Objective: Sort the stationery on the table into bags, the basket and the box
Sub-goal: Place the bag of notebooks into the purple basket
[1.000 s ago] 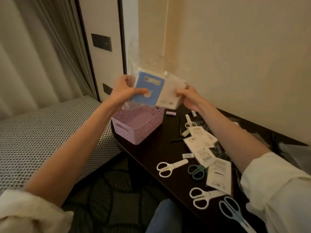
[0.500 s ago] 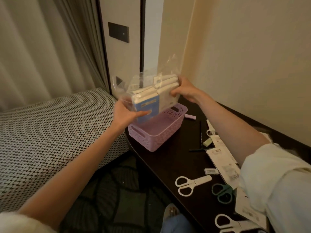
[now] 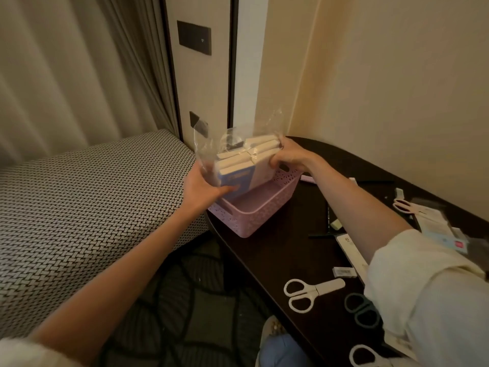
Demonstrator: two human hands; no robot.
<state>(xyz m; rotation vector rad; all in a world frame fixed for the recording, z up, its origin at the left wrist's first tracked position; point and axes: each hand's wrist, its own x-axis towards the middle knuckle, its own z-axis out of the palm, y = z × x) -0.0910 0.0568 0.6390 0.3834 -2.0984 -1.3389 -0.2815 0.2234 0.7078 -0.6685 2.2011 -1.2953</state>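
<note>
A clear plastic bag [image 3: 211, 144] holding several small notebooks [image 3: 246, 161], one with a blue cover, hangs just over the pink perforated basket [image 3: 254, 213] at the table's left end. My left hand [image 3: 202, 188] grips the bag's lower left corner, thumb across the blue cover. My right hand [image 3: 287, 154] grips its right side. The bag's lower edge dips into the basket's back half.
White scissors [image 3: 312, 290], dark green scissors [image 3: 362, 312], pink scissors [image 3: 406, 206], another white pair [image 3: 367, 356], paper labels [image 3: 352, 250] and a black pen [image 3: 328, 215] lie on the dark table [image 3: 285, 250]. A woven-pattern bed [image 3: 79, 197] sits to the left.
Both hands have lowered the bag of notebooks from chest height down into the pink basket's opening. The view has shifted left.
</note>
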